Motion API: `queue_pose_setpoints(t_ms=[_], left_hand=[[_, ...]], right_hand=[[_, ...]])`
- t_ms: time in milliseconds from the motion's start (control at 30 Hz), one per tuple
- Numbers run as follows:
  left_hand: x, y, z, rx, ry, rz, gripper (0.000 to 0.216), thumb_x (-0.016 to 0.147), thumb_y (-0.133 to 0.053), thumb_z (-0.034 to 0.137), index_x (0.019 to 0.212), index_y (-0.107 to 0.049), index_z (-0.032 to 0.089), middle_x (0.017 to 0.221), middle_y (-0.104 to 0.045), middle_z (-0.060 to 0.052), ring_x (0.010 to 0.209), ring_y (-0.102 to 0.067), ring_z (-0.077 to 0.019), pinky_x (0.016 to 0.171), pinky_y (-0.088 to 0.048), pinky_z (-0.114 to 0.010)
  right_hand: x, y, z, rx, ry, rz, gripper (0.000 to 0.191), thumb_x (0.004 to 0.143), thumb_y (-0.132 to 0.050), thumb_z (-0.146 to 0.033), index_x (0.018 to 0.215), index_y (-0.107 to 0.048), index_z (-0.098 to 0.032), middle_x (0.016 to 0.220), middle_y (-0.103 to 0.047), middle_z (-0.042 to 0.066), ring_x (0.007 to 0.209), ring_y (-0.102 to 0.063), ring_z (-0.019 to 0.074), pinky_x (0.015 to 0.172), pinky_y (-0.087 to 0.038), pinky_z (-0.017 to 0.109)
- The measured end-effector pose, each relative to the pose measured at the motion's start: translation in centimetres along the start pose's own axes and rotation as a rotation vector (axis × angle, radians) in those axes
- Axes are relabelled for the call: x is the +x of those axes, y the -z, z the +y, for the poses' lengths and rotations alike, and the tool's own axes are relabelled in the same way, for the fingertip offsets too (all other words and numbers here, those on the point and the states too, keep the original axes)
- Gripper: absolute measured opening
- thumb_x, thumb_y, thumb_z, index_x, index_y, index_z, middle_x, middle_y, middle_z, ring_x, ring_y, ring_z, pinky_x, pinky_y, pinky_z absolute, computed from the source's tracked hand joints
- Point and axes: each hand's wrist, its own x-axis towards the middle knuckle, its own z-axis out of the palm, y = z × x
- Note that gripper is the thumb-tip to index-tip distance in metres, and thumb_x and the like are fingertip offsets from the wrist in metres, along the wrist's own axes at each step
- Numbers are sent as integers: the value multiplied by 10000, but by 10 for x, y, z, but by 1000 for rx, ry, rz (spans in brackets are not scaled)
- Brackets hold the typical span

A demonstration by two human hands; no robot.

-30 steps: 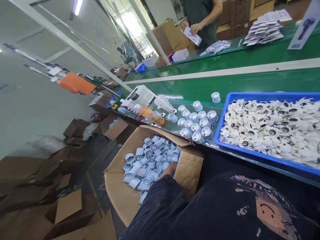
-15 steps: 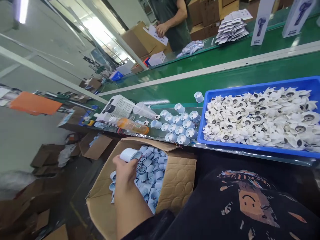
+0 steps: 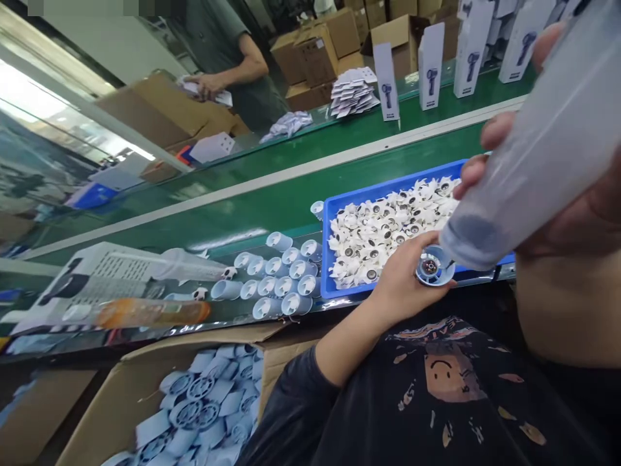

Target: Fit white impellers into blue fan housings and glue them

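Close in front of my body, my left hand (image 3: 400,281) is wrapped round a light blue cup-shaped plastic housing (image 3: 434,266). Its open end faces me and shows a ring of spokes and a dark round centre. My right hand (image 3: 575,236) grips a large translucent plastic bottle (image 3: 548,136), tilted downward and very near the camera. The bottle's lower end is at the housing's rim; whether they touch I cannot tell. Behind both hands lies a blue tray (image 3: 327,259) full of white fan impellers (image 3: 388,226).
Several blue housings (image 3: 276,266) stand on the bench left of the tray. An orange bottle (image 3: 155,312) lies farther left. Below is an open carton (image 3: 97,408) of loose housings (image 3: 201,414). Across the green belt (image 3: 272,194), a co-worker's hand (image 3: 211,84) holds something white beside printed boxes (image 3: 431,68).
My left hand has moved from over the carton to the right, bringing a housing in front of my body. My right hand has come into view with the translucent bottle. The view has swung right.
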Motion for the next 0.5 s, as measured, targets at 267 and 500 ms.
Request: queue_pose_setpoints(t_ms=[267, 500], left_hand=[[6, -10, 22, 112, -109, 46, 315, 760, -729, 212, 985, -508, 199, 903, -639, -36, 848, -648, -200, 728, -557, -335], [7, -7, 23, 166, -136, 52, 292, 755, -716, 175, 921, -478, 200, 849, -611, -18, 811, -631, -184, 711, -554, -315]], right_hand=[[-8, 1, 1, 152, -2, 2, 741, 703, -646, -804, 1180, -536, -247, 813, -597, -13, 743, -663, 213, 633, -596, 349], [-7, 1, -4, 6, -63, 21, 834, 672, -539, -909, 1198, -561, -262, 892, -612, 2, 830, -669, 236, 813, -606, 440]])
